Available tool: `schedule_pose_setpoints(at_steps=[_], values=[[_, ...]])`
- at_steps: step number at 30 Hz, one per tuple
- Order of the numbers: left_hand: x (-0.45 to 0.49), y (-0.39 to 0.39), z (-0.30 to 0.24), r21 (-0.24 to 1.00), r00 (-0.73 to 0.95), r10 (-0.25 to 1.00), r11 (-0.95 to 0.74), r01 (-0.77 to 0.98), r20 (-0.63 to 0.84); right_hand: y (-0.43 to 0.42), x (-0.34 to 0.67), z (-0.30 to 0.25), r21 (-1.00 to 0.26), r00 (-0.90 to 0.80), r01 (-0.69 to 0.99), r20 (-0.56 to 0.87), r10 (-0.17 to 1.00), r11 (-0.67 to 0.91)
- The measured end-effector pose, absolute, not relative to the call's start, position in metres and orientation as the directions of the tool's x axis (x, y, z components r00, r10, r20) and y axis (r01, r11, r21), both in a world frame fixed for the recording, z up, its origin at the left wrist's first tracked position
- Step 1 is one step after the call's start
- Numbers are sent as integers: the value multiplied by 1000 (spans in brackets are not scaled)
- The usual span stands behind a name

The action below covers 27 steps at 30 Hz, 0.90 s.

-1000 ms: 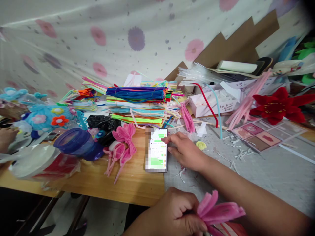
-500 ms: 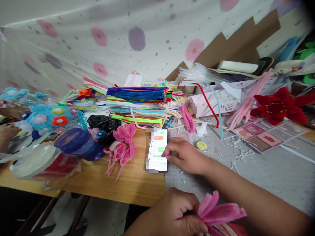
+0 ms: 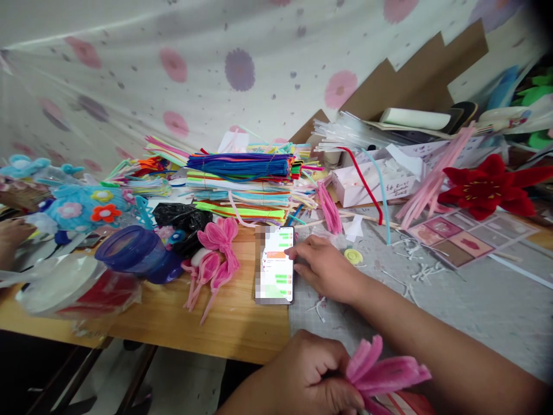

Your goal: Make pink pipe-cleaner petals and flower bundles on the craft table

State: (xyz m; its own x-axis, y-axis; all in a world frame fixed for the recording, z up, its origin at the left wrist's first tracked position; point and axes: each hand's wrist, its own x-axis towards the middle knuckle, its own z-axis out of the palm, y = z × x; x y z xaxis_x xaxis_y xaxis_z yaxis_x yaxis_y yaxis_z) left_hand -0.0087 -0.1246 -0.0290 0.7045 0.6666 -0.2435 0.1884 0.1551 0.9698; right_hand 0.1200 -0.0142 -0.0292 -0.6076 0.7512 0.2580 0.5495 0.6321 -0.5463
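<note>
One co-worker's hand (image 3: 15,233) lay at the far left edge. One lidded tub (image 3: 54,285), white on top and red at the side, sat wrapped in clear plastic; behind it stood one light-blue fuzzy piece (image 3: 71,199) dotted with small flowers. One purple-blue jar (image 3: 138,251) leaned just beside one black plastic bag (image 3: 184,219). One cluster of pink pipe-cleaner petals (image 3: 220,248) lay on the wooden table (image 3: 242,328). Several pipe-cleaner bundles (image 3: 242,167) formed a stack behind. One lit smartphone (image 3: 279,274), showing green message bubbles, rested against the edge of the grey cutting mat (image 3: 488,305). One left hand (image 3: 311,366), nearest the wearer, had thumb and fingers clamped on the base of one pink pipe-cleaner flower (image 3: 389,374), its petals splayed rightward. One right hand (image 3: 326,268) held its index finger over the phone's right edge, thumb apart; contact with the glass could not be told. One yellow coil (image 3: 353,256) lay beyond that wrist. One red flower (image 3: 484,187) closed the right end
</note>
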Motion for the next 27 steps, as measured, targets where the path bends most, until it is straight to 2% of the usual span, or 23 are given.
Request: schedule_pose_setpoints(at_steps=[11, 23, 27], values=[[-9, -123, -27, 967, 715, 655, 120, 225, -247, -17, 117, -30, -561, -642, 474, 307, 702, 678], [-10, -123, -27, 964, 711, 655, 131, 230, -258, -14, 120, -30, -559, -603, 527, 285, 745, 640], [-10, -125, -31, 964, 711, 652, 145, 222, -262, -19, 108, -30, -528, -652, 497, 297, 698, 689]])
